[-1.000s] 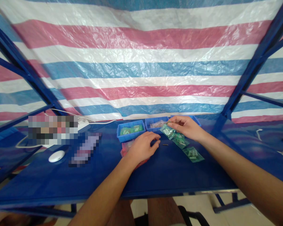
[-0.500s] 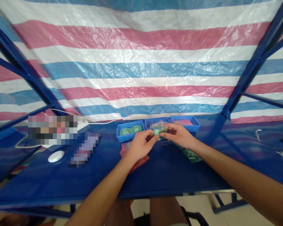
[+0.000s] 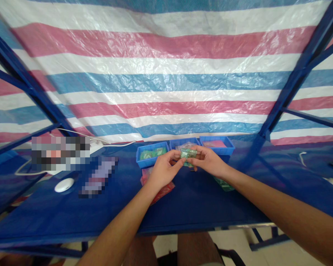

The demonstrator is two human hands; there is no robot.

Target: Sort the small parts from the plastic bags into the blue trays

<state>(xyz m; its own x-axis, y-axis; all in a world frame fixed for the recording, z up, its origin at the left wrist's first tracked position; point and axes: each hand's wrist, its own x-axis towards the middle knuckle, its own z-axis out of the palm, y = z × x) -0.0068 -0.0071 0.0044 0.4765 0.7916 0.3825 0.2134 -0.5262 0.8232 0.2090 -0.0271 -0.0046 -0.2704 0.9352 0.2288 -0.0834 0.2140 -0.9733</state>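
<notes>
Between my two hands is a small clear plastic bag [image 3: 187, 152] with something green in it, held up before the middle bin. My left hand [image 3: 165, 168] pinches its left side, thumb in front. On the other side my right hand [image 3: 207, 159] grips the bag with thumb and fingers. What exactly lies inside is too small to make out. Red plastic bags [image 3: 163, 193] lie on the table under my left wrist. Green bags [image 3: 224, 184] lie partly hidden below my right forearm.
Three blue bins stand in a row: the left bin [image 3: 139, 162] holds green packets, the right bin [image 3: 228, 150] something pink, the middle bin [image 3: 173, 143] is mostly hidden. A white round object [image 3: 64, 185] and white cables [image 3: 119, 145] are at left. Blue frame posts [image 3: 291, 87] flank the table.
The bag has tilted and flattened slightly between my hands, and my right hand's fingers have shifted behind it. Both hands stay in nearly the same place.
</notes>
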